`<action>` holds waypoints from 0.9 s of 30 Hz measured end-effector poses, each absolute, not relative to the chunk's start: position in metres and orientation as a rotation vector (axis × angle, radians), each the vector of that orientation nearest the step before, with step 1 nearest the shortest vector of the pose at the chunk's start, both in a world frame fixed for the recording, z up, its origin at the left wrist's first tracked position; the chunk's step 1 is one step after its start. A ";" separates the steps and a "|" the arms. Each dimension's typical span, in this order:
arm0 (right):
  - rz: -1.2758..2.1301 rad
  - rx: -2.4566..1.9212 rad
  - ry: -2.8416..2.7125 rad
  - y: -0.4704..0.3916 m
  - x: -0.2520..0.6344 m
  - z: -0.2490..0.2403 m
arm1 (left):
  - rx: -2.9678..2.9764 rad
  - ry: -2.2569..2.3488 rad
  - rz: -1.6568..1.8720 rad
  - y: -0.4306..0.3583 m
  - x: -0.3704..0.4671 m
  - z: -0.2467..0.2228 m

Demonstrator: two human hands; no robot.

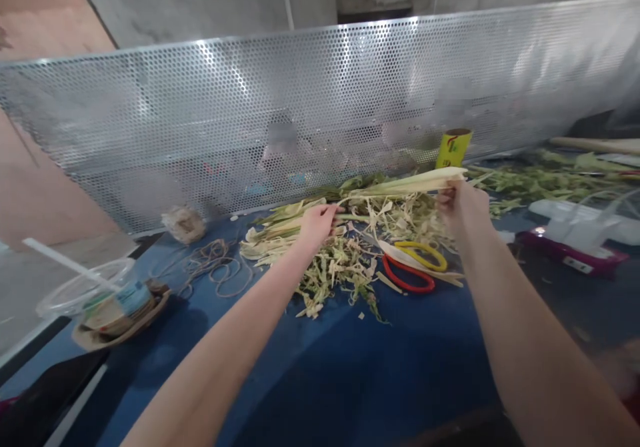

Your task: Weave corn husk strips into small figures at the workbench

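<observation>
My right hand [463, 202] is closed on the end of a long, pale dried husk [415, 182], which stretches left above the pile. My left hand [319, 224] reaches over the heap of dried husks [270, 240], its fingers closed together. Whatever they grip is hidden among the strips. Shredded, pale-green plant scraps [333, 270] lie just below that hand. Scissors with one red and one yellow handle [407, 280] rest between my hands, partly under loose husk strips.
A perforated metal screen [300, 100] stands behind the blue table [320, 367]. Thin cord [220, 267] lies coiled at left, near a bowl with wrappers [123, 314]. A yellow tube [454, 147] stands behind my right hand. Green leaves [545, 177] and a magenta-based object [580, 254] are at right.
</observation>
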State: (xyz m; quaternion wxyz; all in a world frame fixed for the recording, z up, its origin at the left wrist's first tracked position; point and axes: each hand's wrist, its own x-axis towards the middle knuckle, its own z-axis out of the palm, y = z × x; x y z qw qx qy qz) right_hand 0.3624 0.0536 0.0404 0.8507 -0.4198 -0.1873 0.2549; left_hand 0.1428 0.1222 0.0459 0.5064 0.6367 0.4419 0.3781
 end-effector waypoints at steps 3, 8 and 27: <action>0.486 -0.947 -0.364 0.054 0.361 0.042 | 1.441 0.984 0.839 0.144 0.188 0.061; 0.458 -1.056 -0.473 0.056 0.358 0.040 | 1.401 0.923 0.608 0.153 0.205 0.069; 1.172 -1.067 -1.576 0.030 0.229 0.049 | 2.105 1.133 0.977 0.027 0.064 0.055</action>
